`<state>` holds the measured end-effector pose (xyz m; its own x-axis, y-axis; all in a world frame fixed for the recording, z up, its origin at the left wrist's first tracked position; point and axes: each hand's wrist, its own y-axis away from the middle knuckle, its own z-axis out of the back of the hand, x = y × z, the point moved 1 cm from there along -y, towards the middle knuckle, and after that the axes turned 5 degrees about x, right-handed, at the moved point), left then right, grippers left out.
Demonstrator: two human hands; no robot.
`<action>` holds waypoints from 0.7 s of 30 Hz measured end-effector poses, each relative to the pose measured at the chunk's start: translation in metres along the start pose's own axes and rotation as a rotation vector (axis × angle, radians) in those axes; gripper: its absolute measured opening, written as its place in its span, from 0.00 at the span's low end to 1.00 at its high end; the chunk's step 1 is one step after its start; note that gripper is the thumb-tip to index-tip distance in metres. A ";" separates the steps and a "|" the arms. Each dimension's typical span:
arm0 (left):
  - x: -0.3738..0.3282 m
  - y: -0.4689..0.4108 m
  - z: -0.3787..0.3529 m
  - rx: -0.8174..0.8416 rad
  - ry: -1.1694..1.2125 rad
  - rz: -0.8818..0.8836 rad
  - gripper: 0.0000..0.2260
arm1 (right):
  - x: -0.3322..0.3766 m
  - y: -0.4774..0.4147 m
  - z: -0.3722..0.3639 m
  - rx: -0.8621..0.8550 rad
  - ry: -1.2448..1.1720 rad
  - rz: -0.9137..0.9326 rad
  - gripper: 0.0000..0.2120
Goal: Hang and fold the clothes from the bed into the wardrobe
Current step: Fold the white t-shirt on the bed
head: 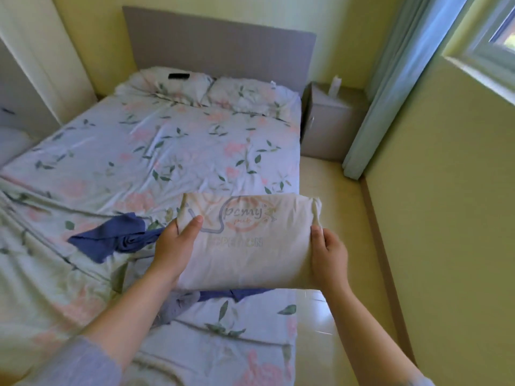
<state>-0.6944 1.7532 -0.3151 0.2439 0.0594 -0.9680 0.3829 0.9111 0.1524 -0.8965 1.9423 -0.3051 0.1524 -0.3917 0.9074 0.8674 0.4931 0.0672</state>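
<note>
Both hands, left (pixel 174 246) & right (pixel 328 254), grip opposite ends of folded white shirt (pixel 248 243) held above bed (pixel 156 146); blue garment (pixel 111 238) crumpled on sheet.

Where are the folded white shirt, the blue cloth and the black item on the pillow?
folded white shirt (pixel 245 246): head view, on its printed front, between the hands.
blue cloth (pixel 111 238): head view, on its crumpled middle, lying on the bed.
black item (pixel 179 76): head view, on its top face, resting on the left pillow.
</note>
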 end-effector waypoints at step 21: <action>-0.134 0.112 0.089 -0.300 0.249 -0.169 0.04 | 0.168 0.043 0.048 0.204 -0.047 0.400 0.21</action>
<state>-0.6048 1.8111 -0.1505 -0.0370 -0.0378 -0.9986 0.1141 0.9926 -0.0418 -0.8561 1.9350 -0.1299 0.4309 -0.1058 0.8961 0.6328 0.7434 -0.2165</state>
